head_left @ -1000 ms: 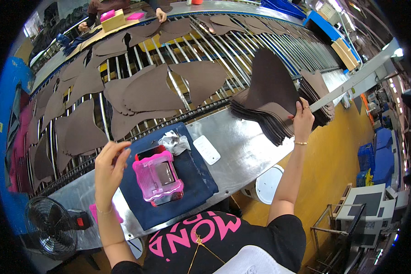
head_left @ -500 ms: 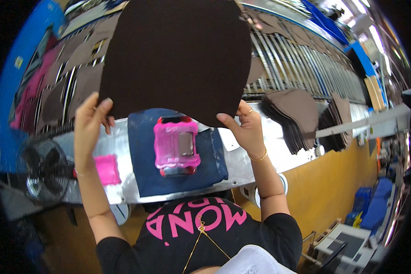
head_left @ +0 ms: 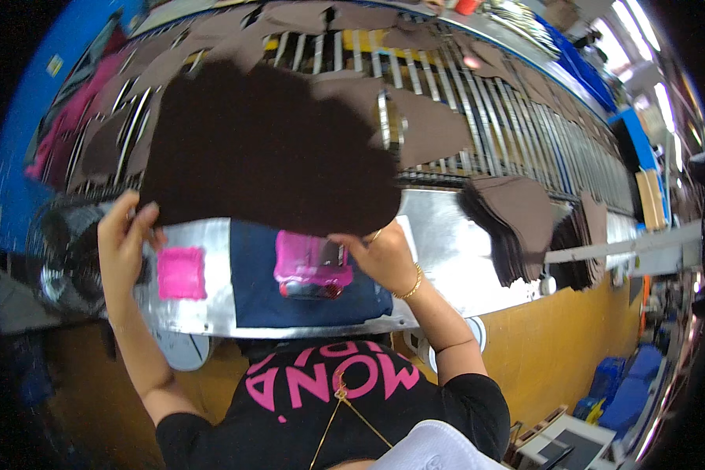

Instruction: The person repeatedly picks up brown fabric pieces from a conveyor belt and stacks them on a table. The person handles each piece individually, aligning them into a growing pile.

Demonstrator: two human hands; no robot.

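A large dark brown cut fabric piece [head_left: 266,157] hangs raised between my hands, over the near edge of the slatted surface. My left hand [head_left: 127,231] pinches its lower left corner. My right hand [head_left: 382,254] grips its near edge toward the right, thumb on top. Below lies a folded navy cloth [head_left: 251,298] on the metal table. On that cloth rests a bright pink frame-like holder [head_left: 313,270] with a dark rectangle at its right and dark and red parts beneath; the fabric and my right hand cover part of it. A smaller pink square tray [head_left: 182,273] lies near my left wrist.
Brown cut pieces [head_left: 427,129] lie spread on the slatted conveyor [head_left: 486,129] beyond the metal table [head_left: 439,266]. Stacks of brown pieces [head_left: 517,219] stand at the right, near a pale bar [head_left: 627,244]. A fan [head_left: 70,258] stands at the left.
The fabric piece has come lower and shifted left, uncovering more of the conveyor. My right hand has moved left and down; my left hand has moved slightly left and down.
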